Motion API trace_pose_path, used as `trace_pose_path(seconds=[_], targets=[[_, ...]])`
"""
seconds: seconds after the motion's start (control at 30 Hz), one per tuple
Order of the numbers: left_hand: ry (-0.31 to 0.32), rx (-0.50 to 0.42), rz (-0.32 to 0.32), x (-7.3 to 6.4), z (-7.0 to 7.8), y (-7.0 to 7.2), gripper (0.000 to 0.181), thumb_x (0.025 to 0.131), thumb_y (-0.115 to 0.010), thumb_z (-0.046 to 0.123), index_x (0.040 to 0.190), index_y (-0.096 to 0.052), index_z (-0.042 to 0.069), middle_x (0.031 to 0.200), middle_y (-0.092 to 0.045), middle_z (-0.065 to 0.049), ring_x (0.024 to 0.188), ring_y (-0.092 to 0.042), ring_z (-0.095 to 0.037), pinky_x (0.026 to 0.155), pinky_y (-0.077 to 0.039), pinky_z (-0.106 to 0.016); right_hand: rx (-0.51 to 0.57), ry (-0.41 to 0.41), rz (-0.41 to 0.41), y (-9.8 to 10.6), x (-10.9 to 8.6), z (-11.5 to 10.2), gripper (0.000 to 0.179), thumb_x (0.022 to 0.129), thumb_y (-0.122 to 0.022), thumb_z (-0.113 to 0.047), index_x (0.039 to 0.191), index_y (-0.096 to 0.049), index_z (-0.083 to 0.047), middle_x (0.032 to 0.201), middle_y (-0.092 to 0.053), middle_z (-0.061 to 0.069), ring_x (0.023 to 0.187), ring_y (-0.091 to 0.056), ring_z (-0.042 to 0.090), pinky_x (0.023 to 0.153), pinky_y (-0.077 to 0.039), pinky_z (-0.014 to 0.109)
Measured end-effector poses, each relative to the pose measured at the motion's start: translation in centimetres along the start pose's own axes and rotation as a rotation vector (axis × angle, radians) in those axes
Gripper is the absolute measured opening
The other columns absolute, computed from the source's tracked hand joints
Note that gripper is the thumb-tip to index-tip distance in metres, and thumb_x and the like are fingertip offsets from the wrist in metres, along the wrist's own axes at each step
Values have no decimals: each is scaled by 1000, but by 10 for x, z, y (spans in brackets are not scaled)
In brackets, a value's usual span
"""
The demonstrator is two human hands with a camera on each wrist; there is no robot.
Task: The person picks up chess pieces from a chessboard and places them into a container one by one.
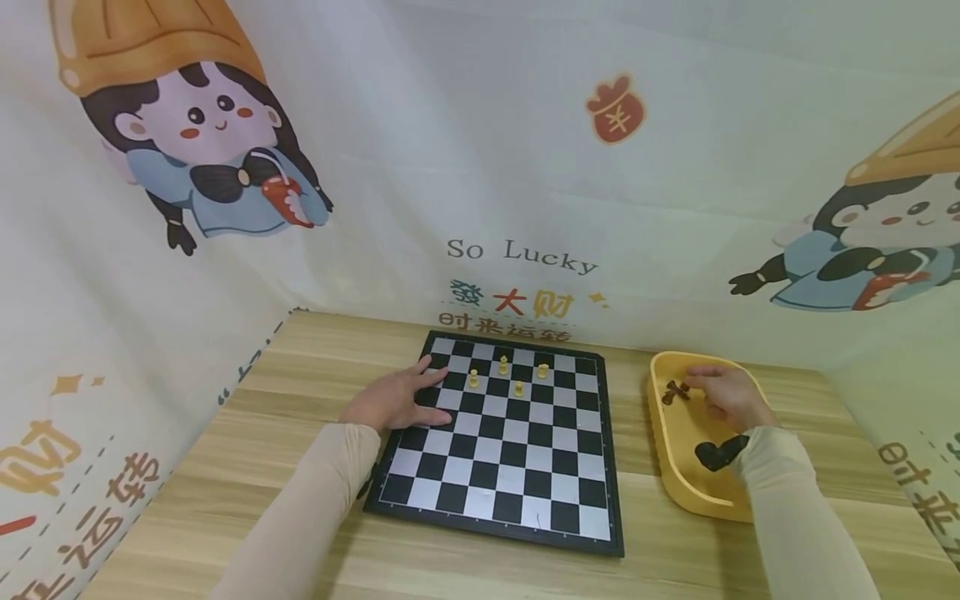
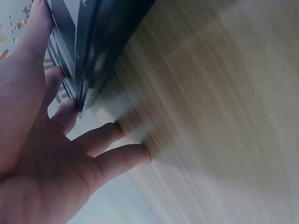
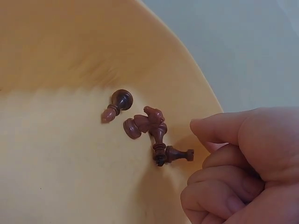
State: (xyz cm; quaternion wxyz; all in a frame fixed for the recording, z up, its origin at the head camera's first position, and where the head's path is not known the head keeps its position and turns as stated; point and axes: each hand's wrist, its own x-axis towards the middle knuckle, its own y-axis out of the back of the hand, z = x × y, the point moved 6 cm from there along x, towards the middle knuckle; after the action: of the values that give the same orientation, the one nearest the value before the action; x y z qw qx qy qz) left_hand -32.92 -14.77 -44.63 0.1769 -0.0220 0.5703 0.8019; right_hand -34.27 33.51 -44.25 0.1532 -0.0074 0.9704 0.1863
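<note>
“While the left hand lies over the left edge of the chessboard, how are its fingers set?”

“Spread wide, gripping nothing. Thumb and forefinger splay over the squares; in the left wrist view, two lower fingers reach down to the wooden table.”

“And on the board?”

“Four pale yellow chessmen stand toward its far side, just beyond those fingertips.”

“Where is the right hand?”

“Inside the yellow tray, right of the board. Its thumb points at dark brown pieces lying on their sides near the tray wall: a knight among them, and a notch-topped piece nearest the thumb.”

“Does it hold one?”

“The other fingers curl toward the palm; whether they grip anything cannot be told.”
</note>
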Motion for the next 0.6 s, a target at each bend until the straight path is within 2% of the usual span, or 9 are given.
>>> trace_pose_path(seconds=[0.27,0.47,0.6], targets=[[-11,16,0,1,1,1,88,85,-74,61,159,-36,33,173,-19,-4,155,-29,-41,123,-35,-56,-20,-3,-9,0,-2,-1,47,104,-56,-17,141,-45,10,66,-52,-19,44,-32,-1,44,-32,18],[-16,18,8,1,1,0,87,85,-74,61,159,-37,32,172,-20,-5,154,-30,-42,122,-36,-56,-59,36,-31,0,-8,-10,52,105,-52,-19,145,-39,11,65,-48,-20,45,-30,-1,45,-32,18],[-14,15,12,1,0,1,87,84,-74,61,158,-37,32,172,-21,-5,154,-31,-43,122,-36,-57,-83,57,-37,-2,-10,-18,54,106,-52,-23,148,-38,9,73,-52,-19,46,-29,0,47,-32,19]])
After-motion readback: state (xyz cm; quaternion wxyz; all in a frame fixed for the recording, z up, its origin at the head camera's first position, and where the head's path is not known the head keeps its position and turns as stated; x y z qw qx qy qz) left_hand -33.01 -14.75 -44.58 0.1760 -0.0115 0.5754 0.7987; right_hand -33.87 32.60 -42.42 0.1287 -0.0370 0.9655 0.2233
